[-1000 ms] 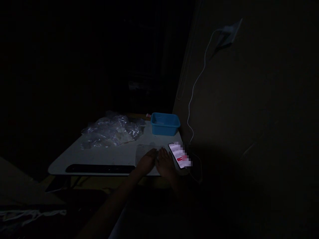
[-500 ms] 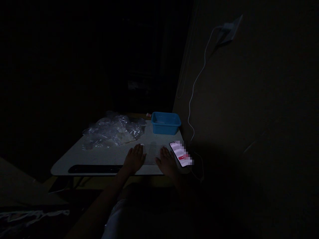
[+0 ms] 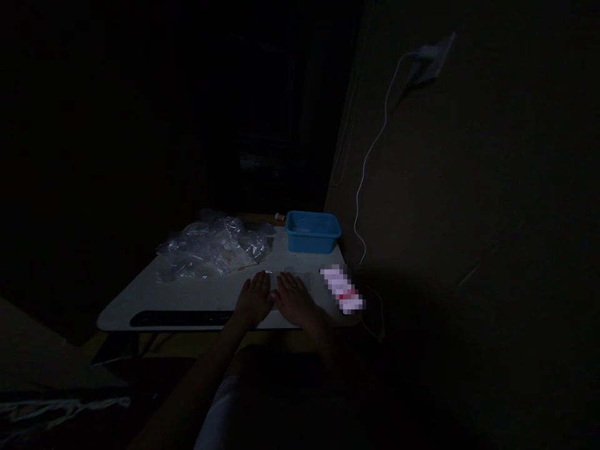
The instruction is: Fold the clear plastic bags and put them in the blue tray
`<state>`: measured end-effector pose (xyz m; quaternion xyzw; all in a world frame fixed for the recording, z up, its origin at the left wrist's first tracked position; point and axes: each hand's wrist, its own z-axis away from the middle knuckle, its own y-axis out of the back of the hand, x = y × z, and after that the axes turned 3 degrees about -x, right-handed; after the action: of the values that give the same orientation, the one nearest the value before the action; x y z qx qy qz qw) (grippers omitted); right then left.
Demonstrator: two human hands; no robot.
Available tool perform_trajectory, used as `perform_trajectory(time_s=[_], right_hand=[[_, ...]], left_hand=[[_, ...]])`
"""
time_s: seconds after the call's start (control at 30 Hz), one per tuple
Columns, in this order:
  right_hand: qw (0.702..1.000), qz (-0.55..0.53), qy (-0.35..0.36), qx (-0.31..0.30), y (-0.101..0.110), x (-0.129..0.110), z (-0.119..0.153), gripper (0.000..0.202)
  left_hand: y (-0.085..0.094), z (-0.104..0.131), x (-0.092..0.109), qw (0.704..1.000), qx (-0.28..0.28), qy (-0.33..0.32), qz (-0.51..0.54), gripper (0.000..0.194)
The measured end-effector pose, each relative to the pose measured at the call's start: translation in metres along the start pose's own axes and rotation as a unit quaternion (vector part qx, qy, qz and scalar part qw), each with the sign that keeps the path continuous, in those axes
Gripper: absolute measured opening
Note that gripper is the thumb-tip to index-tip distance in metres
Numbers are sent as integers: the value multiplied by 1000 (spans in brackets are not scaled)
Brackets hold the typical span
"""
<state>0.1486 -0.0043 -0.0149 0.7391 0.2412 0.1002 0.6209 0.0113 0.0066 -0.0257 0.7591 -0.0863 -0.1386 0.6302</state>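
My left hand (image 3: pixel 254 299) lies palm down near the front of the white table (image 3: pixel 173 295), fingers stretched out. Close beside it, my right hand (image 3: pixel 291 299) is also flat with its fingers extended, and the two thumbs meet or nearly meet. Under and between the hands is a thin clear plastic sheet or bag (image 3: pixel 304 281), only faintly visible in the dim light. Neither hand grips anything. My palms hide much of the plastic.
A heap of crumpled clear plastic bags (image 3: pixel 210 247) covers the table's back left. A blue plastic basin (image 3: pixel 313 242) stands at the back right, a small bottle (image 3: pixel 279 217) beside it. A lit phone (image 3: pixel 341 289) lies at the right edge. A white cable (image 3: pixel 359 187) hangs along the wall.
My right hand has slid left across the clear plastic, from near the phone to beside my left hand. The left hand has stayed in place.
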Motion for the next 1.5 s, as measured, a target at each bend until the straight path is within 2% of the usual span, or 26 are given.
perform_trajectory(time_s=[0.17,0.37,0.63,0.77,0.87,0.97,1.1,1.17,1.3,1.5], right_hand=[[999,36,-41,6,-8,16,7,55],[994,55,-95,7,-1,41,21,57],[992,60,-107,23,0,41,23,57],[993,55,-104,15,-1,42,23,58],[993,53,-106,11,0,42,23,58],[993,50,-109,4,1,41,22,59],[992,49,-113,1,2,41,21,60],[993,45,-112,1,2,41,21,60],[993,35,-114,0,1,42,21,59],[993,41,-111,8,0,42,22,59]], left_hand=[[-1,1,0,1000,13,2,5,53],[-3,0,-1,999,25,4,24,52],[-6,0,-2,999,33,1,29,52],[-3,1,-10,997,67,28,34,43],[1,1,-14,995,86,22,44,39],[6,-1,-6,994,86,3,61,41],[7,-7,24,989,50,-110,90,41],[5,-12,39,985,39,-135,101,40],[0,-16,51,987,36,-115,104,42],[-1,-11,36,996,18,-65,63,48]])
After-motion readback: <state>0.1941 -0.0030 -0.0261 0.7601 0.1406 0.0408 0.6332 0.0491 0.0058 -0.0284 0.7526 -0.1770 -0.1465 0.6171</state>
